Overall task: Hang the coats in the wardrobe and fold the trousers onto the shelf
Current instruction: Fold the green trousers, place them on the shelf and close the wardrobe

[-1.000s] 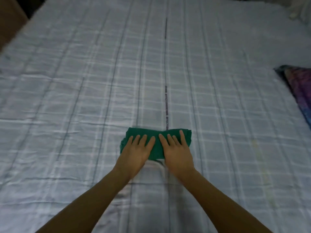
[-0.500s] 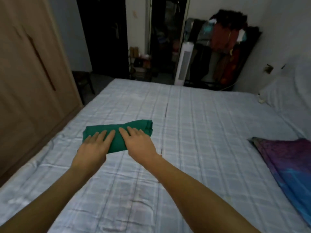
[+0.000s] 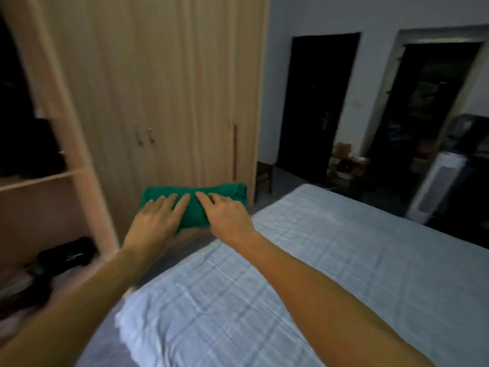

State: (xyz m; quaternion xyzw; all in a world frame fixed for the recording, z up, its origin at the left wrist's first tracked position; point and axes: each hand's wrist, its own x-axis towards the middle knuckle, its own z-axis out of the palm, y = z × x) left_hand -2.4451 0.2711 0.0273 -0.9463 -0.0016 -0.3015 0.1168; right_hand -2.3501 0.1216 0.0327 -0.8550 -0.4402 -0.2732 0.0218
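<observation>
Two bare hands carry a folded green pair of trousers [image 3: 211, 201] in the air, past the edge of the bed [image 3: 330, 260] and in front of the closed wooden wardrobe doors [image 3: 164, 102]. I see my left hand [image 3: 156, 221] and right hand [image 3: 227, 215] lying fingers-flat on top of the bundle, grasping it from both sides. An open wardrobe shelf [image 3: 39, 178] stands to the left, dark clothes beneath it.

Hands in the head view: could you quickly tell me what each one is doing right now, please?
Left hand: holding the folded green trousers, fingers on top.
Right hand: holding the same trousers.
</observation>
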